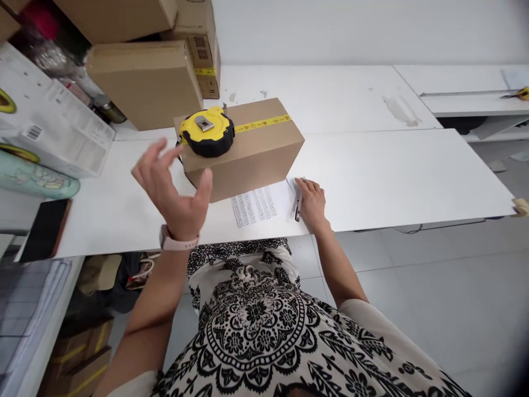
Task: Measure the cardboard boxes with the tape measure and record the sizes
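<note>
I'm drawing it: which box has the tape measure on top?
The middle box, behind the paper, bears the tape measure; none shows on the boxes at left.

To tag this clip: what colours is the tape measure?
The tape measure is yellow on top with black sides; the head view shows it best.

– Tape measure (210, 133) clrs?
– Ylw top, blk sides, silvery clip (204, 123).
– Box (248, 176)?
– Brn, ylw strip (264, 123) w/ dk print.
– Sheet (254, 207)?
– Wht w/ rows of dk print.
– Clothes (256, 314)?
– Off-wht w/ blk florals.
– Wrist strap (182, 243)?
– Pale pink. Table's (392, 176) wht, bottle's (37, 175) mint grn.
</note>
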